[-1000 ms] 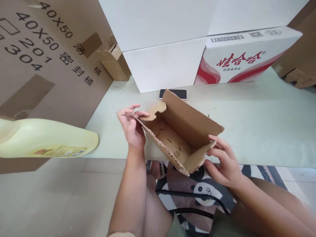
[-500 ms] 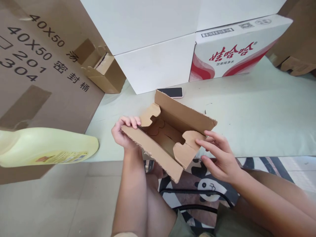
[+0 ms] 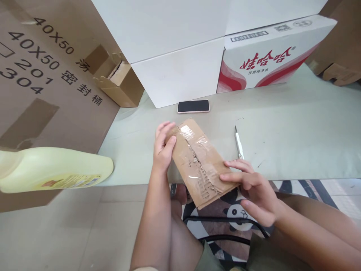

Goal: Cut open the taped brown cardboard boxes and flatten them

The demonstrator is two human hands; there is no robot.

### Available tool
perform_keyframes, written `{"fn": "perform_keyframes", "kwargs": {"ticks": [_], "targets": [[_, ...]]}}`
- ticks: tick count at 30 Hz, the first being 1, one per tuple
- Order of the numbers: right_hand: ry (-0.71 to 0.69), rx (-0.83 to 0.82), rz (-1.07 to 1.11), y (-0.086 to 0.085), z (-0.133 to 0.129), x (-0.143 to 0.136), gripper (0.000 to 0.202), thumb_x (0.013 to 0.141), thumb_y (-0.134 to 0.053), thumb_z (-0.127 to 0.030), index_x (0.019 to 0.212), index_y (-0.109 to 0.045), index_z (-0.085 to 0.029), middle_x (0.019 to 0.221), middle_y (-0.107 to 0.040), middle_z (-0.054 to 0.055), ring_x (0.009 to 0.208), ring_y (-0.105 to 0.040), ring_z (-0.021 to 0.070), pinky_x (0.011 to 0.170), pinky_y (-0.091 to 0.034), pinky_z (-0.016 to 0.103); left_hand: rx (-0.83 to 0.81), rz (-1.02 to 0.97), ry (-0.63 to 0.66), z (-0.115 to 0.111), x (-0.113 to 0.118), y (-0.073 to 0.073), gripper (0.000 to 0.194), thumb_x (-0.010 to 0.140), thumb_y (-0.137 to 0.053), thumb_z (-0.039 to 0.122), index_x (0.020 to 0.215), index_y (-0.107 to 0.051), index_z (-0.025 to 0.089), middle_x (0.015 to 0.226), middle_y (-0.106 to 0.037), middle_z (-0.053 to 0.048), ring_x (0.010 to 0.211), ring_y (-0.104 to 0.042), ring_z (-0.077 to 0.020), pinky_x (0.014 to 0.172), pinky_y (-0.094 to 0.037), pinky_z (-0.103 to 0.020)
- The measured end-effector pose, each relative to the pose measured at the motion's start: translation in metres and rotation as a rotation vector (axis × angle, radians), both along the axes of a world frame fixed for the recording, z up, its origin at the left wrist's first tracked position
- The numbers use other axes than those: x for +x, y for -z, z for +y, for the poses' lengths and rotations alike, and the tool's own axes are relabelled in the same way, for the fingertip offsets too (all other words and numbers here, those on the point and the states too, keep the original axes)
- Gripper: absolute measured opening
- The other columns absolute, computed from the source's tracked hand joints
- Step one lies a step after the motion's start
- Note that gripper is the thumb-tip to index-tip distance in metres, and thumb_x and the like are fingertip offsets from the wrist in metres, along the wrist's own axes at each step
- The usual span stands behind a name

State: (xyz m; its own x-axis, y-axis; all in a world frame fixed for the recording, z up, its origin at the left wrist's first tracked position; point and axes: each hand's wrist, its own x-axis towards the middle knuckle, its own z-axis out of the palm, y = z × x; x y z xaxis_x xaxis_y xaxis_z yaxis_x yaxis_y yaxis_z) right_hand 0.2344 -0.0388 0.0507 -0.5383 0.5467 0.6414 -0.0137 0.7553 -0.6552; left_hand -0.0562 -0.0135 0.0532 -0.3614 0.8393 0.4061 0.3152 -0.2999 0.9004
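Observation:
A small brown cardboard box (image 3: 201, 165) is tilted over the front edge of the table, with a taped face towards me. Clear, shiny tape covers the ragged seam along that face. My left hand (image 3: 164, 145) is closed round the box's far left end, thumb on the taped face. At the near right corner, my right hand (image 3: 254, 188) touches the cardboard with its fingertips, its fingers apart and the thumb away from the box. Just beyond the right hand lies a craft knife (image 3: 238, 143) with a pale handle, blade pointing away. The box's open side is hidden.
A phone (image 3: 193, 106) lies behind the box on the cloth-covered table (image 3: 296, 143). White cartons (image 3: 180, 75) and a red-and-white carton (image 3: 262, 64) stand at the back. On the left are a small open box (image 3: 126, 88), a large carton (image 3: 70, 113) and a pale yellow bottle (image 3: 56, 167).
The box has been turned over, from its open side with flaps to its taped face. My left hand has shifted right and up. The craft knife and whole phone now show.

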Motion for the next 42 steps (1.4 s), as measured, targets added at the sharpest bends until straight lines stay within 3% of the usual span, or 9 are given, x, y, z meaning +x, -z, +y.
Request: {"fn": "perform_keyframes", "kwargs": {"ticks": [6, 12, 18, 23, 28, 31, 36, 39, 42], "targets": [[-0.041, -0.152, 0.043, 0.01, -0.002, 0.001, 0.031, 0.088, -0.055, -0.017, 0.116, -0.047, -0.026, 0.115, -0.072, 0.01, 0.132, -0.054, 0.0293, 0.107, -0.043, 0.05, -0.09, 0.21, 0.108, -0.002, -0.003, -0.002, 0.032, 0.092, -0.054, 0.04, 0.109, -0.078, 0.029, 0.139, -0.049, -0.008, 0.136, -0.045, -0.0287, 0.118, -0.034, -0.047], [0.19, -0.321, 0.086, 0.029, 0.004, -0.001, 0.023, 0.097, -0.049, -0.033, 0.119, -0.052, -0.027, 0.117, -0.058, 0.012, 0.112, -0.058, 0.0264, 0.093, -0.052, 0.044, -0.145, 0.185, 0.012, -0.005, -0.005, -0.005, 0.031, 0.083, -0.055, 0.032, 0.099, -0.082, 0.027, 0.138, -0.053, -0.007, 0.127, -0.052, -0.0293, 0.115, -0.038, -0.047], [0.239, -0.56, -0.122, 0.031, 0.01, -0.001, 0.027, 0.098, -0.046, -0.036, 0.12, -0.056, -0.024, 0.115, -0.065, 0.012, 0.106, -0.064, 0.0251, 0.09, -0.054, 0.046, -0.118, -0.124, -0.231, -0.008, -0.024, -0.01, 0.028, 0.07, -0.059, 0.03, 0.087, -0.081, 0.021, 0.122, -0.068, -0.007, 0.128, -0.054, -0.0277, 0.117, -0.035, -0.038], [-0.057, -0.524, -0.24, 0.02, 0.016, -0.01, 0.038, 0.098, -0.047, -0.033, 0.131, -0.062, -0.022, 0.138, -0.063, 0.014, 0.13, -0.058, 0.029, 0.11, -0.046, 0.052, -0.087, -0.469, -0.377, -0.005, -0.025, -0.008, 0.03, 0.066, -0.064, 0.029, 0.09, -0.078, 0.02, 0.11, -0.076, -0.005, 0.115, -0.063, -0.0237, 0.103, -0.046, -0.032], [-0.039, -0.232, -0.179, 0.02, 0.016, -0.014, 0.058, 0.097, -0.053, -0.033, 0.154, -0.041, -0.031, 0.167, -0.028, 0.008, 0.156, -0.016, 0.0304, 0.123, -0.021, 0.059, -0.309, -0.632, -0.212, -0.003, -0.007, 0.003, 0.028, 0.065, -0.068, 0.043, 0.082, -0.073, 0.02, 0.085, -0.076, -0.004, 0.087, -0.07, -0.0221, 0.068, -0.052, -0.027], [0.015, -0.192, -0.164, 0.023, 0.016, -0.008, 0.071, 0.097, -0.055, -0.034, 0.16, -0.023, -0.037, 0.17, -0.015, 0.003, 0.157, -0.006, 0.0298, 0.124, -0.018, 0.059, -0.504, -0.712, -0.05, -0.009, 0.006, 0.008, 0.041, 0.066, -0.069, 0.056, 0.082, -0.072, 0.018, 0.082, -0.075, -0.008, 0.082, -0.07, -0.0264, 0.066, -0.054, -0.033], [0.004, -0.227, -0.128, 0.026, 0.019, 0.002, 0.072, 0.099, -0.053, -0.036, 0.161, -0.019, -0.036, 0.169, -0.022, 0.005, 0.157, -0.013, 0.0275, 0.124, -0.022, 0.057, -0.578, -0.831, 0.228, -0.024, 0.014, 0.014, 0.067, 0.061, -0.069, 0.076, 0.098, -0.073, 0.019, 0.096, -0.077, -0.012, 0.091, -0.072, -0.0335, 0.08, -0.058, -0.044], [0.003, -0.21, -0.117, 0.022, 0.02, 0.004, 0.065, 0.098, -0.054, -0.036, 0.158, -0.03, -0.032, 0.165, -0.032, 0.009, 0.157, -0.016, 0.0286, 0.123, -0.026, 0.058, -0.628, -0.838, 0.276, -0.026, 0.01, 0.016, 0.058, 0.061, -0.076, 0.063, 0.099, -0.073, 0.019, 0.098, -0.077, -0.012, 0.091, -0.073, -0.0335, 0.08, -0.058, -0.044], [0.056, -0.195, -0.089, 0.014, 0.026, 0.009, 0.044, 0.098, -0.052, -0.032, 0.141, -0.054, -0.028, 0.15, -0.052, 0.012, 0.145, -0.043, 0.0284, 0.114, -0.042, 0.052, -0.578, -0.865, 0.249, -0.023, 0.007, 0.016, 0.046, 0.067, -0.074, 0.054, 0.098, -0.073, 0.019, 0.093, -0.078, -0.01, 0.084, -0.073, -0.0309, 0.075, -0.058, -0.042]]}}
